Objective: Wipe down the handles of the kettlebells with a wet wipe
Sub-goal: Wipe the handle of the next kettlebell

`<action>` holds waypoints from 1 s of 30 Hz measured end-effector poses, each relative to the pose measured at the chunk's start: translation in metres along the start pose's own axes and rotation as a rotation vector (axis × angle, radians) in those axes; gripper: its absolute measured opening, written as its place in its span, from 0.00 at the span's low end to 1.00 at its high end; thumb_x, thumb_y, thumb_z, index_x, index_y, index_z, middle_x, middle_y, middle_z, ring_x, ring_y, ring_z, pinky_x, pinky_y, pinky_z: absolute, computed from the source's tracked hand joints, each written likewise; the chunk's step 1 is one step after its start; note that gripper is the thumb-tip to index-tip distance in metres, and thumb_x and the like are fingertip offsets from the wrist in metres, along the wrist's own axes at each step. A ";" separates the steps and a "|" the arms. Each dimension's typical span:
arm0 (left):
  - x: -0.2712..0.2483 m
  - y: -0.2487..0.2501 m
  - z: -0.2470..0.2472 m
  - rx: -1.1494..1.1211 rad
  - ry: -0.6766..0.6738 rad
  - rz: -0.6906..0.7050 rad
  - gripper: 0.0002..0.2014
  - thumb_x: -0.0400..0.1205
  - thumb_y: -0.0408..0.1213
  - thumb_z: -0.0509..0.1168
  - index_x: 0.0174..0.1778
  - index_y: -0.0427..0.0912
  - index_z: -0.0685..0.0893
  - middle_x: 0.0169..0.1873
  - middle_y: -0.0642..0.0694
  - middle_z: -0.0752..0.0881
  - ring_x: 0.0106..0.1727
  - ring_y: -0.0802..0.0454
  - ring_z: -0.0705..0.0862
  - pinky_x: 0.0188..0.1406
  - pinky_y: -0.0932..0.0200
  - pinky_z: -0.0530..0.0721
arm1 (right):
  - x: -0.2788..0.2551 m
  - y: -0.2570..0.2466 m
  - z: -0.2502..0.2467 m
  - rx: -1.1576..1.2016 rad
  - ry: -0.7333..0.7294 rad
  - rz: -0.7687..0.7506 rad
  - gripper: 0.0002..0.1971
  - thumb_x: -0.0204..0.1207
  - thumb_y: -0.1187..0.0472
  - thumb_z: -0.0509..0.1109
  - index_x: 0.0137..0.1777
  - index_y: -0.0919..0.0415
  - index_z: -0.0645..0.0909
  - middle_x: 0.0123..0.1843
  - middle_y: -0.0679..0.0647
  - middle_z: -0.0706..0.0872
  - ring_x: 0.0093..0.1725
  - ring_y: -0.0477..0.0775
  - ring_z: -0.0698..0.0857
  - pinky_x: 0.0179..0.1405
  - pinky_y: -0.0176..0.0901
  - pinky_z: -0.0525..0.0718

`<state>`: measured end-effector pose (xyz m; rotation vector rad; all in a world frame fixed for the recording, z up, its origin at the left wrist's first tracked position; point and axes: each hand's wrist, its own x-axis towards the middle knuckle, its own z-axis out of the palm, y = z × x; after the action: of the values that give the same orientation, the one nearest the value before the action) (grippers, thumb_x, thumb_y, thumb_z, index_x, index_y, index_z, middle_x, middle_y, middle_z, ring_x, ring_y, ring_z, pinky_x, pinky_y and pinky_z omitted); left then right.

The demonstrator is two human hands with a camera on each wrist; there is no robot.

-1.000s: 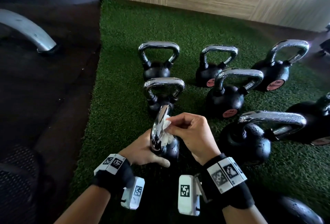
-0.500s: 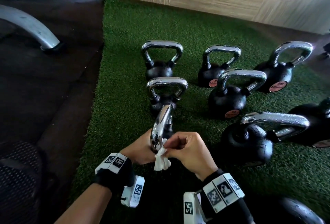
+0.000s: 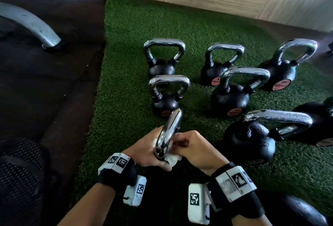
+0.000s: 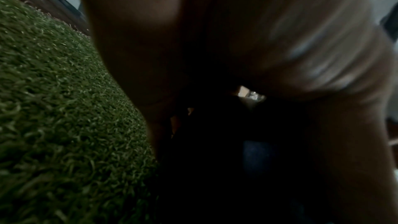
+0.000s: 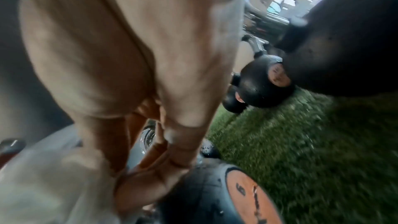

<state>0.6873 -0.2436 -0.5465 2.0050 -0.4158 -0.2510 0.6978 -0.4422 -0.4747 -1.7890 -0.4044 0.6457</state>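
- At far left I note a curved grey metal leg (image 3: 34, 26) standing on dark rubber flooring (image 3: 45, 85), beside the edge of the green turf (image 3: 126, 81).
- My left hand (image 3: 146, 152) sits at the near kettlebell's chrome handle (image 3: 168, 134), on its left side, thumb lying along the base. The fingers are hidden behind the handle; I cannot tell whether they curl round it. The left wrist view is dark and shows only skin and turf.
- The handle is seen edge-on, upright, between both hands. The bell's black body is mostly hidden beneath them.
- The wet wipe (image 3: 172, 159), white and bunched, lies against the lower right of that handle, just below the right fingers.
- My right hand (image 3: 194, 149) is curled, fingertips pinching the wipe against the handle. The two hands are close together, touching across the chrome.
- Further right and behind, other kettlebells (image 3: 232, 92) stand on the turf, well apart from the hands; their chrome handles are upright.
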 end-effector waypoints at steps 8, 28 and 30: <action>0.002 -0.002 0.003 0.135 -0.077 -0.043 0.64 0.55 0.64 0.84 0.86 0.57 0.59 0.76 0.62 0.68 0.80 0.62 0.69 0.83 0.53 0.70 | -0.003 0.006 -0.004 0.065 -0.079 0.012 0.08 0.78 0.75 0.74 0.54 0.69 0.90 0.53 0.61 0.93 0.52 0.53 0.91 0.59 0.48 0.88; 0.003 -0.005 0.008 0.104 -0.014 -0.029 0.56 0.55 0.48 0.91 0.80 0.52 0.72 0.75 0.56 0.73 0.77 0.60 0.74 0.81 0.53 0.74 | 0.000 0.015 0.001 0.986 0.098 0.150 0.14 0.77 0.70 0.64 0.54 0.67 0.91 0.48 0.62 0.92 0.41 0.51 0.91 0.41 0.36 0.89; 0.003 -0.004 0.007 0.078 -0.009 -0.049 0.59 0.55 0.46 0.92 0.82 0.50 0.69 0.73 0.54 0.75 0.75 0.59 0.76 0.78 0.50 0.77 | 0.001 0.020 0.001 1.051 0.134 0.138 0.15 0.74 0.72 0.66 0.56 0.69 0.91 0.50 0.64 0.92 0.42 0.53 0.92 0.40 0.37 0.91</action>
<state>0.6886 -0.2492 -0.5530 2.0930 -0.3884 -0.2784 0.6969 -0.4467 -0.4940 -0.8416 0.1584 0.6523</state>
